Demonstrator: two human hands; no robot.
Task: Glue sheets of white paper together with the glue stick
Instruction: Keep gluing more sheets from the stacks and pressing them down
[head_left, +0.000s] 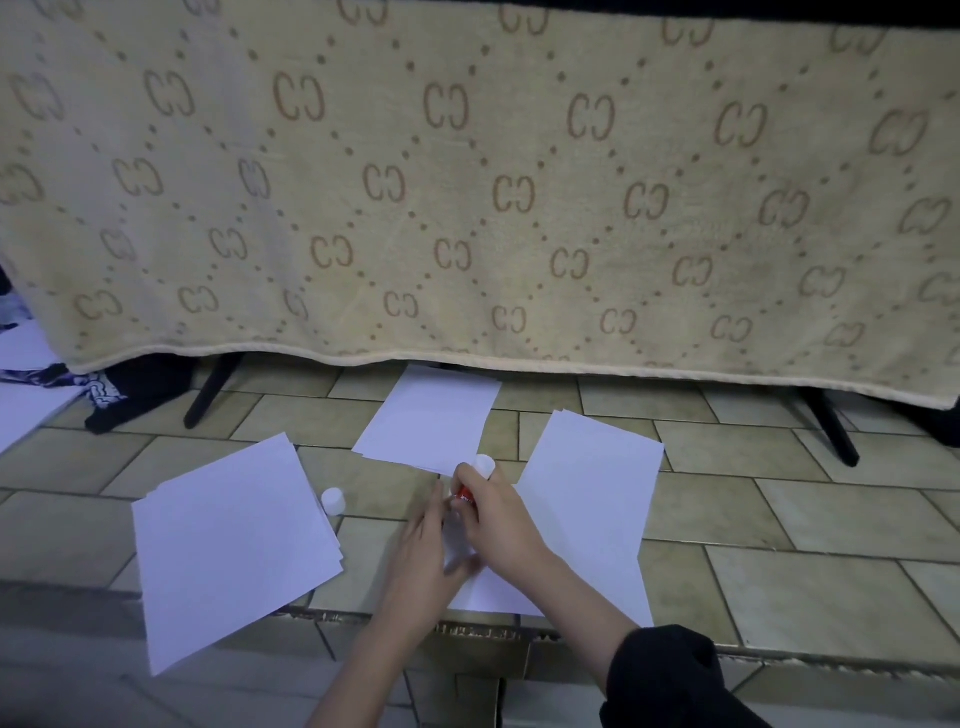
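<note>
My right hand grips a red glue stick with a white end, holding it over a white sheet on the tiled floor. My left hand lies flat with straight fingers on that sheet, just left of the glue stick. The stick's white cap stands on the floor to the left. A stack of white paper lies at the left, another stack at the right, and a third pile lies beyond my hands.
A beige patterned blanket hangs over a frame with black legs behind the papers. Dark clothing and more white sheets lie at the far left. A step edge runs across the floor near me.
</note>
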